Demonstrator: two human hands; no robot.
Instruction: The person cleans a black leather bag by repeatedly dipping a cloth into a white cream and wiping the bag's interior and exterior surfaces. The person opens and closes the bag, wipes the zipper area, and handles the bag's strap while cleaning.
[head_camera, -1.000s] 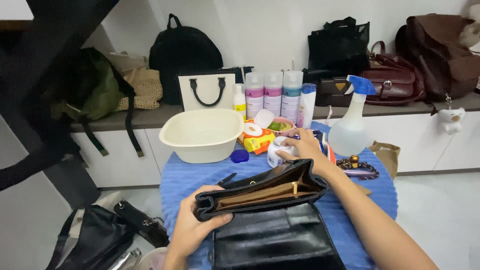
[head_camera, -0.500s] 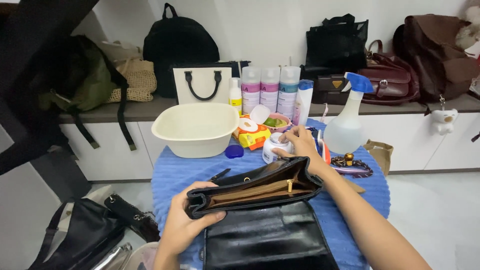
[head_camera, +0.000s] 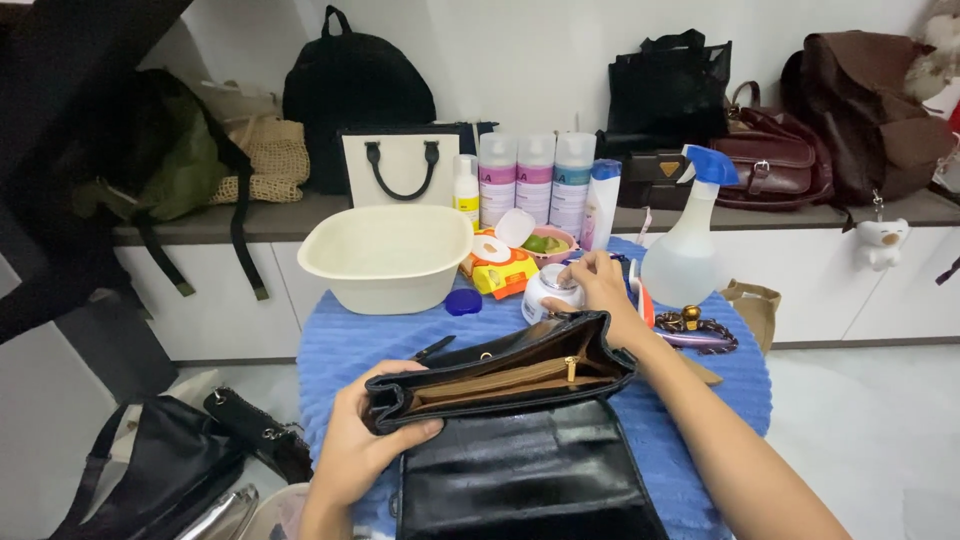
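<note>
Your left hand (head_camera: 362, 450) grips the near-left edge of the open black handbag (head_camera: 500, 375) on the blue tabletop (head_camera: 340, 345). Your right hand (head_camera: 600, 285), just beyond the bag, closes its fingers over a small white jar (head_camera: 548, 295). Beside it lies an orange-yellow packet (head_camera: 497, 270); behind stand three white-and-purple bottles (head_camera: 535, 180).

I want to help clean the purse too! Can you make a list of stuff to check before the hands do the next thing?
1. Left hand holds the black purse by its end: ok.
2. Purse is open, tan inside showing: ok.
3. Right hand rests on the small white jar: ok.
4. Jar lid on or off: cannot tell, fingers cover it.
5. Cream basin stands upright on the blue cloth: ok.
6. Spray bottle upright, beside the right arm: ok.
</note>
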